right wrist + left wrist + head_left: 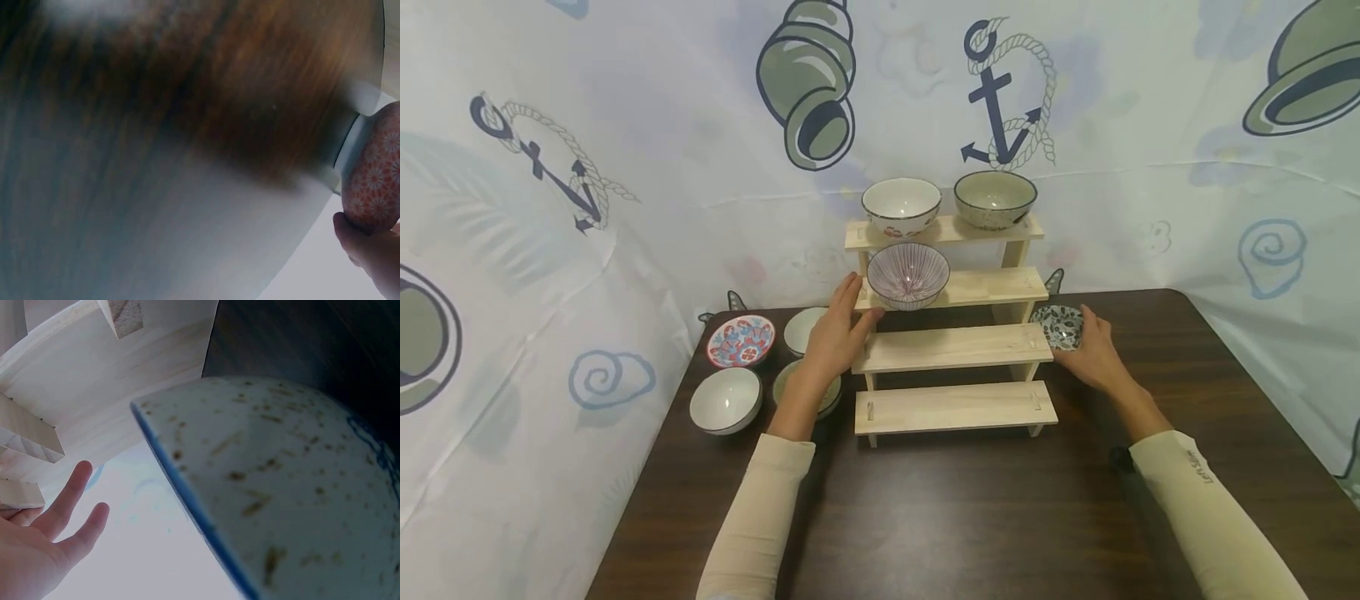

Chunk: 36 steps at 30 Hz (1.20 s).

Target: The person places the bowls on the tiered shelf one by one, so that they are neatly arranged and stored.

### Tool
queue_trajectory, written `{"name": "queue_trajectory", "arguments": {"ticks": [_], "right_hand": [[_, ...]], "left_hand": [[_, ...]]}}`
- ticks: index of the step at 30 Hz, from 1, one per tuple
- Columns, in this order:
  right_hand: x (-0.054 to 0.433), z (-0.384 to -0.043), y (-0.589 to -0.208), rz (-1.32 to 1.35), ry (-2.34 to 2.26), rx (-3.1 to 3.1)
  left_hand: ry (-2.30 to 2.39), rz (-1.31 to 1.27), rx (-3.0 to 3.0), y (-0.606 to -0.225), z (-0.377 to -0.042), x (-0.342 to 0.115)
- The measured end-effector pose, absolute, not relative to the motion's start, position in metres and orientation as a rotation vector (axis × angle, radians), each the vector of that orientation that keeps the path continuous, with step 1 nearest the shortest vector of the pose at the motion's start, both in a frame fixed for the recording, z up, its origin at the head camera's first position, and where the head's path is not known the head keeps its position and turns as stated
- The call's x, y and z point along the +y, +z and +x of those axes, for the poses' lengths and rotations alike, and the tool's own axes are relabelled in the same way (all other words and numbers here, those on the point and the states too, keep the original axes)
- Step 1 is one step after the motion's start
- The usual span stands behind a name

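My left hand [837, 333] is at the left end of a stepped wooden shelf [955, 350], near the purple-striped bowl [908, 275] on its second tier from the top. In the left wrist view two fingers [72, 487] stretch out apart, and another finger touches a plank end. Right of the shelf, my right hand [1093, 354] grips a small bowl [1060, 325] with a black-and-white floral inside. Its outside [377, 175] shows red with pale flowers in the right wrist view, where the thumb presses on it. A pale rimmed part beyond it is unclear.
On the top tier sit a white bowl [901, 204] and a greenish bowl [996, 198]. Left of the shelf stand several bowls, among them a red-and-blue one [741, 340] and a white one [726, 400]. A speckled blue-rimmed bowl [262, 481] fills the left wrist view. Patterned cloth hangs behind the dark table [970, 517].
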State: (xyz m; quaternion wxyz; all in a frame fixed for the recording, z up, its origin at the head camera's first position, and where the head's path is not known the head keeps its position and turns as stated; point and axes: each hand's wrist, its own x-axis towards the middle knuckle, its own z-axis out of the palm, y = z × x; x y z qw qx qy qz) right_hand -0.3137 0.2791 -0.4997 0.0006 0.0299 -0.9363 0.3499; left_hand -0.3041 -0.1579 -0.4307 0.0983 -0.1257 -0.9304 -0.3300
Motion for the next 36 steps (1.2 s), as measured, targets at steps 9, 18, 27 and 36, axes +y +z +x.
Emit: {"name": "queue_trajectory", "arguments": {"ticks": [9,18,27,36], "right_hand": [[0.284,-0.306,-0.503,-0.021,1.14,-2.893],[0.29,-0.292,-0.486,-0.045,1.13,-2.848],[0.286,-0.281,-0.459,-0.027,1.147,-2.782],[0.287,-0.27,-0.45,-0.032,1.136,-2.719]], "left_hand": [[-0.958,-0.366,-2.753,-0.431,-0.302,-0.154],[-0.967,-0.361,-2.761,-0.43,-0.303,-0.156],[-0.976,-0.352,-2.743,-0.429,-0.304,-0.159],[-0.992,-0.358,-2.748,-0.431,-0.304,-0.157]]}}
